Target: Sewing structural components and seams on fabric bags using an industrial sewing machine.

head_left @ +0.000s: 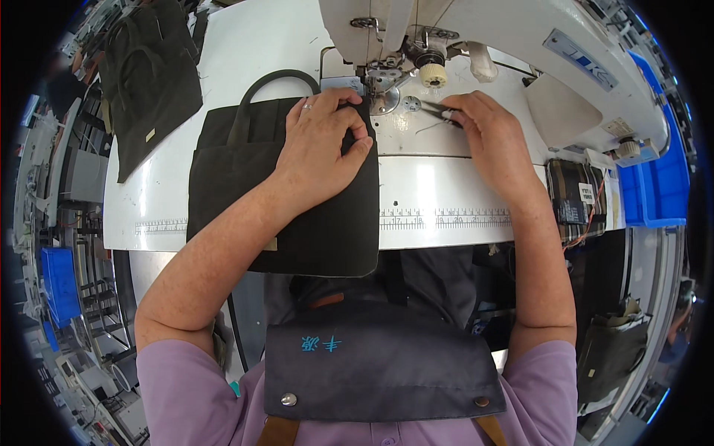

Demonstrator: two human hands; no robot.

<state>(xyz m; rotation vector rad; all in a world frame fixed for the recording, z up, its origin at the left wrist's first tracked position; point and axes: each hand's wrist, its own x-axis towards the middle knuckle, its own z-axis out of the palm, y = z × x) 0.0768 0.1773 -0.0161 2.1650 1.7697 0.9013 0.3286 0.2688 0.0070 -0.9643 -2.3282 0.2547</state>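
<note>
A dark olive fabric bag [230, 182] with a looped handle [279, 74] lies flat on the white sewing table. My left hand [321, 137] is on its upper right part, fingers curled and closed at the bag's edge, the thumb bent in against a finger. That edge lies right beside the sewing machine's needle area [383, 93]. To the right of the needle, my right hand [483, 123] is closed round a pair of small dark thread snips [433, 109]. Their tips point left toward the needle plate, low over the table. The grip's inside is hidden by my fingers.
The sewing machine [513, 30] arches over the back right. Another dark bag piece [152, 97] lies at the far left. A ruler strip [446, 218] runs along the front edge. A plaid pouch [573, 197] and a blue bin [654, 186] are at the right.
</note>
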